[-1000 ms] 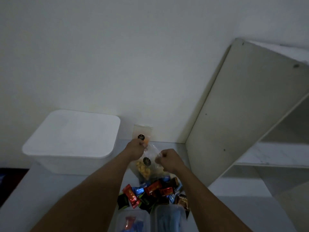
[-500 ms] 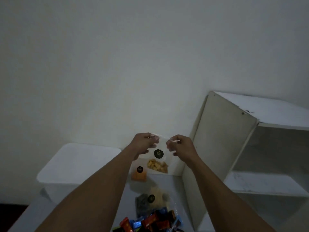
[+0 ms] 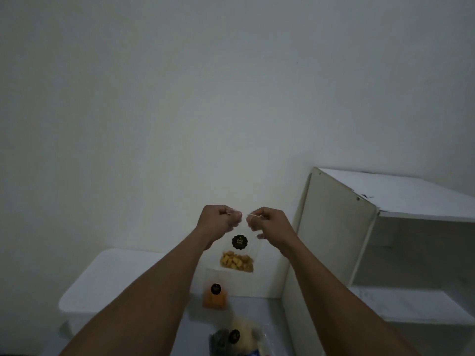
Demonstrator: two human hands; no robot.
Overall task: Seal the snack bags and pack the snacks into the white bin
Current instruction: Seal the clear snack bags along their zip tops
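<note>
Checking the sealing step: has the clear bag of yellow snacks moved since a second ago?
Yes. The clear bag has gone up: it was held lower than the standing orange bag, and now hangs above it.

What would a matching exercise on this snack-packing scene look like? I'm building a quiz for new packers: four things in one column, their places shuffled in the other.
Things
1. clear bag of yellow snack pieces
2. clear bag of orange snack
3. white plastic bin
4. white open shelf unit

Places
A. at the right of the view
B. in the air, its top edge pinched by the left hand and right hand
C. on the grey table, left of the arms
D. upright by the wall, below the raised bag

Pairs: 1-B, 2-D, 3-C, 4-A
</note>
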